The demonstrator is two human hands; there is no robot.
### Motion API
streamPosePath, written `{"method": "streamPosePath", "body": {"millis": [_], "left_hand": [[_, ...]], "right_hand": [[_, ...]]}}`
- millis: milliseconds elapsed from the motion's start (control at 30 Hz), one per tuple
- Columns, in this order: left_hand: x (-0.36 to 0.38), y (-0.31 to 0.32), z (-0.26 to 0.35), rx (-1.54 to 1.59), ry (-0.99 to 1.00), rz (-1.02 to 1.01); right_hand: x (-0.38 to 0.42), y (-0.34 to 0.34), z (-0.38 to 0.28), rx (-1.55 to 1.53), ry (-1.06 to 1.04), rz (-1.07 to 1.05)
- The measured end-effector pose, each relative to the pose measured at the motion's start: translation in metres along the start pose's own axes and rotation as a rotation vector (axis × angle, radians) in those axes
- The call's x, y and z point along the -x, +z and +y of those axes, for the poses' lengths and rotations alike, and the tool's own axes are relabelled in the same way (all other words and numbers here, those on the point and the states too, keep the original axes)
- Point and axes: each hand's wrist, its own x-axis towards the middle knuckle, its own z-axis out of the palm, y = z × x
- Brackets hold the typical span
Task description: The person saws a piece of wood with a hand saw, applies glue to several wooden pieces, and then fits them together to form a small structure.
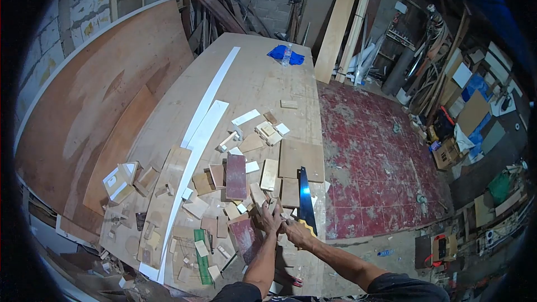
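My left hand (pixel 271 218) is closed on a small wood piece (pixel 273 203) over the near part of the wooden table (pixel 263 78). Close beside it on the right, my right hand (pixel 297 233) has its fingers bent inward near the left one; what it holds, if anything, is hidden. A handsaw (pixel 305 198) with a dark blue blade and yellow handle lies just beyond my right hand, near the table's right edge. Around my hands lie a dark red board (pixel 236 177), a pale block (pixel 269 175) and a reddish board (pixel 245 238).
Long white strips (pixel 208 123) run along the table. Offcuts and a green piece (pixel 202 257) are scattered left. A bottle (pixel 286 55) stands by a blue cloth (pixel 276 52) at the far end. Red tiled floor (pixel 375 162) lies right; large panels (pixel 100 112) lean left.
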Motion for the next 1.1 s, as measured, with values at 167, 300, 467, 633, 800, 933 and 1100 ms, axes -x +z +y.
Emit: {"method": "streamPosePath", "body": {"millis": [167, 300, 467, 633, 800, 933, 1100], "left_hand": [[0.002, -0.001, -0.006, -0.096, 0.047, 0.044], [0.006, -0.004, 0.006, -0.086, 0.063, 0.156], [0.000, -0.018, 0.015, 0.241, -0.271, 0.119], [-0.017, -0.023, -0.031, 0.264, -0.156, 0.201], [-0.009, -0.080, 0.015, 0.598, -0.449, 0.075], [0.005, -0.123, 0.081, 0.921, -0.546, -0.202], [0.055, -0.163, 0.170, 1.157, -0.535, -0.383]], "right_hand": [[-0.019, 0.003, 0.017, -0.236, 0.167, -0.098], [-0.015, -0.001, 0.028, -0.448, 0.362, -0.033], [-0.015, -0.039, -0.001, -0.559, 0.622, 0.148], [-0.004, -0.078, -0.021, -0.468, 0.456, 0.464], [0.029, -0.136, -0.049, -1.474, 0.600, 0.566], [0.041, -0.146, -0.071, -1.534, 0.509, 0.564], [0.048, -0.143, -0.099, -1.478, 0.350, 0.558]]}}
